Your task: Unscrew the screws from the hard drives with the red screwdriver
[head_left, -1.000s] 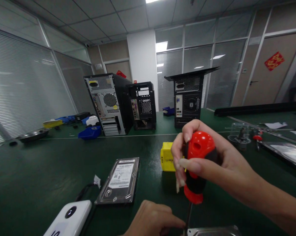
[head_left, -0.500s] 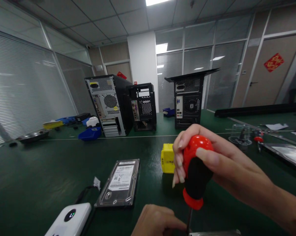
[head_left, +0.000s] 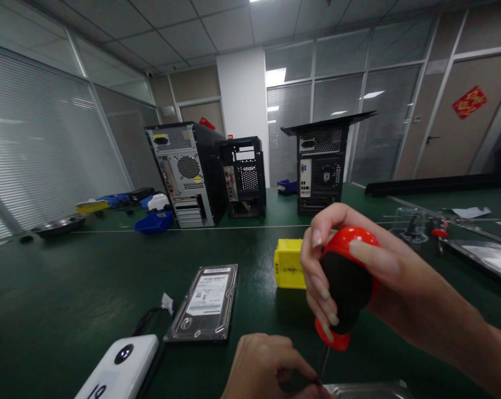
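Bulbous red-black screwdriver handle

Right hand: fingers curled closed in a grip, forearm entering from the lower right. Left hand: low at the bottom edge, fingertips pinched together.

Desk layout, near edge to far end

On the desk, the hard drive lies left of the small box; a flat device sits nearer and further left. The screwdriver stands upright right of the box, above a metal part at the near edge. Three computer cases stand far behind, a tray to their left.
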A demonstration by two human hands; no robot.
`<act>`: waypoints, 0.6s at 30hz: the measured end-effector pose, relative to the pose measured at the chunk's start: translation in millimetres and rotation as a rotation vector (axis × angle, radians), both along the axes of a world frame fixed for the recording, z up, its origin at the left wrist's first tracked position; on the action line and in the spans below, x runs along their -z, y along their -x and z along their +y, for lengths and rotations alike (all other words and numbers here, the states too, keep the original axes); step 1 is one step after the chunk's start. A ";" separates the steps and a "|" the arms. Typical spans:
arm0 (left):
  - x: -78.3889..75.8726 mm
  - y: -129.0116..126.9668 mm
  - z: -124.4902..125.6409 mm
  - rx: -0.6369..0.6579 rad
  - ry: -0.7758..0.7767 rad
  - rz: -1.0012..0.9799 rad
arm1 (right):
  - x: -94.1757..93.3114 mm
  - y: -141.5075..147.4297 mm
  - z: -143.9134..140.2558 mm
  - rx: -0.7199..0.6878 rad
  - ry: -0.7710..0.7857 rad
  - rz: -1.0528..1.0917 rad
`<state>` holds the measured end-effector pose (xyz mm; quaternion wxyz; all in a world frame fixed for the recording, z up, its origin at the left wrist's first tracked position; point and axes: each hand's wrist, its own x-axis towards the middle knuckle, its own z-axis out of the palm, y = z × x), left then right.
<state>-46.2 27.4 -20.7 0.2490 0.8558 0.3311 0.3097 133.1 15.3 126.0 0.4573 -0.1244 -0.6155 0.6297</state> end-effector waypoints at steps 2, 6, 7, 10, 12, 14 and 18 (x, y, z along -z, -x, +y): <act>-0.7 0.1 -0.2 0.000 0.024 -0.009 | 0.3 -2.7 1.9 -0.018 -0.002 -0.018; -2.6 -0.7 -1.4 -0.006 0.066 -0.038 | 0.7 -5.0 1.6 -0.015 -0.020 -0.055; -3.1 -1.1 -2.0 -0.008 0.072 -0.041 | 0.3 -4.7 0.3 0.001 -0.027 -0.071; -5.4 -2.0 -3.0 -0.009 0.074 -0.032 | -2.2 -2.0 -3.5 0.062 -0.071 -0.097; -8.8 -1.0 -2.4 0.008 0.074 0.001 | -3.7 0.4 -4.4 0.090 -0.118 -0.084; -15.2 1.7 -0.9 0.051 0.080 0.048 | -4.2 2.4 -3.7 0.095 -0.136 -0.067; -33.7 9.5 1.7 0.133 0.102 0.132 | -1.8 3.2 -1.3 0.043 -0.080 -0.033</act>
